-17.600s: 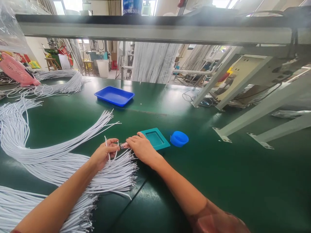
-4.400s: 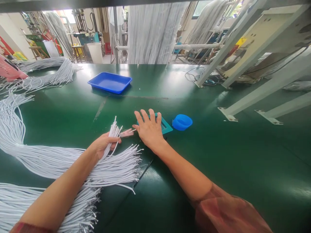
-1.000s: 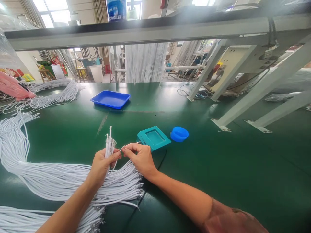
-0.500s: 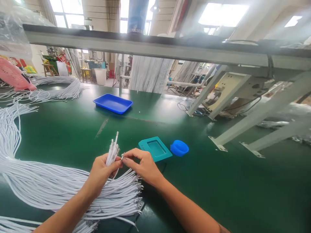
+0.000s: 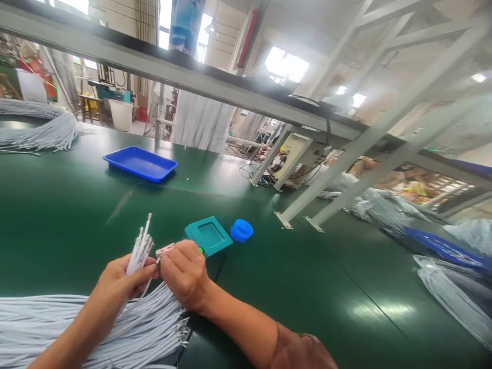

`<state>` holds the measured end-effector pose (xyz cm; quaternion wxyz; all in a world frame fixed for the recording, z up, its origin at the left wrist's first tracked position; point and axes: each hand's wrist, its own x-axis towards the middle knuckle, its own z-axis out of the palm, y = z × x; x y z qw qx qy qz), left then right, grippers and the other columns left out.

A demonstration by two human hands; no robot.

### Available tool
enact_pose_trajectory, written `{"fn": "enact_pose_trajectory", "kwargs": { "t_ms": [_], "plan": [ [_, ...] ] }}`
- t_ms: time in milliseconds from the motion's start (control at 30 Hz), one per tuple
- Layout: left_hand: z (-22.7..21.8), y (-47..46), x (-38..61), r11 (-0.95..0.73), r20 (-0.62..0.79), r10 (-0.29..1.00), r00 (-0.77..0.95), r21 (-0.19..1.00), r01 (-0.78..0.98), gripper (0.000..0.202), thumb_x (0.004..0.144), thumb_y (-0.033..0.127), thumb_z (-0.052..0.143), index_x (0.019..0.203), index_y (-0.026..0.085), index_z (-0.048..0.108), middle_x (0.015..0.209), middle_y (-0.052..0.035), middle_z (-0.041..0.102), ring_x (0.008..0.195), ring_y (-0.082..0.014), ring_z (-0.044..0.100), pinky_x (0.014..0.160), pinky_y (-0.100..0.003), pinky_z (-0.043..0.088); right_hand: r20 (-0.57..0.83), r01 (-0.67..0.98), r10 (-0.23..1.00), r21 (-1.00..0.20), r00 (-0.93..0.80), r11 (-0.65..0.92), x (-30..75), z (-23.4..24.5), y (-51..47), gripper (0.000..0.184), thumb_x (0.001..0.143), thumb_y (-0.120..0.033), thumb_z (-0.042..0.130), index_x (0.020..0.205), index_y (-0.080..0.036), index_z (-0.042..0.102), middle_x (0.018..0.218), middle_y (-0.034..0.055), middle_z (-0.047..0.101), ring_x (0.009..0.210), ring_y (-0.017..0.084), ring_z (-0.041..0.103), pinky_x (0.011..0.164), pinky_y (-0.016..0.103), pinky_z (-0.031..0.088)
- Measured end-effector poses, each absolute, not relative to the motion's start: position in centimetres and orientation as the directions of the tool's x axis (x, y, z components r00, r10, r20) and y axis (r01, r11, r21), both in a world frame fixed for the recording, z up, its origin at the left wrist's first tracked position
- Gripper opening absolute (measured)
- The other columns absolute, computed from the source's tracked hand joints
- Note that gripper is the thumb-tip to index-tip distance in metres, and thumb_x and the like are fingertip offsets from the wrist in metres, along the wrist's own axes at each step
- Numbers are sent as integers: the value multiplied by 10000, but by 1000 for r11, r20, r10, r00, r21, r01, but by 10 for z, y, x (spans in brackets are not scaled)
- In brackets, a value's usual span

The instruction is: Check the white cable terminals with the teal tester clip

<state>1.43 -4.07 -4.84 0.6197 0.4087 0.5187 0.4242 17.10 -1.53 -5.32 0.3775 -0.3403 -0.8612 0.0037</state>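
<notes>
My left hand (image 5: 125,279) is closed around a bunch of white cords (image 5: 140,253), their ends pointing up and one standing taller than the others. A single cord end angles out at the left thumb toward my right hand (image 5: 186,271). That hand is curled, knuckles up, round a small whitish object with reddish marks (image 5: 165,250); most of it is hidden, so its kind is unclear. Under both hands a thick bundle of white cords (image 5: 126,333) lies on the green table (image 5: 307,297), its trimmed ends facing right.
Just beyond my right hand are a teal square tray (image 5: 200,248) and a round blue dish (image 5: 242,231). Farther back sits a blue rectangular tray (image 5: 140,164). Metal frame legs (image 5: 300,202) stand on the table, with plastic-wrapped bundles (image 5: 453,292) at the right.
My right hand has gone from pinching at a cord end to being wrapped round a small whitish object. The view has swung to the right. My left hand keeps its bunch.
</notes>
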Motion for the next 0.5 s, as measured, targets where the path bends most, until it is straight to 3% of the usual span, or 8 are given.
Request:
{"fn": "enact_pose_trajectory", "kwargs": {
  "t_ms": [33, 100, 233, 333, 433, 500],
  "plan": [
    [-48, -40, 14, 323, -314, 945, 91, 938, -121, 328, 617, 377, 703, 791, 112, 620, 498, 45, 435, 469, -67, 308, 434, -199, 212, 639, 591, 548, -175, -541, 787, 171, -53, -15, 268, 840, -184, 427, 613, -164, 568, 639, 43, 601, 707, 152, 518, 729, 305, 394],
    [-46, -39, 14, 351, -346, 937, 59, 925, -145, 377, 597, 363, 721, 870, 122, 623, 522, 46, 441, 478, -68, 310, 432, -193, 215, 596, 591, 584, -215, -552, 778, 172, -50, -13, 225, 837, -183, 441, 671, -158, 590, 673, 37, 617, 710, 139, 520, 720, 277, 397],
    [-46, -39, 14, 341, -336, 940, 57, 934, -109, 470, 614, 370, 712, 1018, 156, 604, 530, 60, 403, 486, -71, 293, 429, -187, 225, 380, 510, 813, -639, -441, 575, 173, -39, -9, 169, 820, -257, 508, 777, -163, 641, 720, 4, 647, 676, 94, 536, 637, 200, 402],
    [-49, -39, 12, 324, -319, 945, 72, 944, -63, 512, 621, 365, 708, 1081, 176, 588, 531, 62, 384, 486, -71, 273, 424, -186, 217, 190, 418, 902, -836, -388, 356, 174, -39, -7, 228, 823, -321, 505, 795, -151, 655, 706, -1, 639, 639, 81, 540, 572, 178, 396],
    [-50, -39, 12, 312, -308, 949, 74, 949, -45, 519, 636, 345, 700, 1114, 187, 575, 527, 60, 386, 481, -70, 270, 421, -183, 212, 154, 343, 918, -894, -366, 287, 174, -45, -6, 174, 781, -284, 560, 809, -137, 647, 709, 2, 639, 641, 87, 551, 557, 174, 410],
    [-48, -37, 13, 306, -301, 950, 81, 950, -57, 501, 642, 325, 696, 1109, 185, 577, 533, 54, 414, 472, -66, 285, 412, -181, 206, 261, 396, 899, -828, -352, 396, 174, -46, -6, 96, 740, -209, 595, 784, -140, 644, 725, 8, 644, 682, 100, 555, 613, 191, 428]
  ]
}}
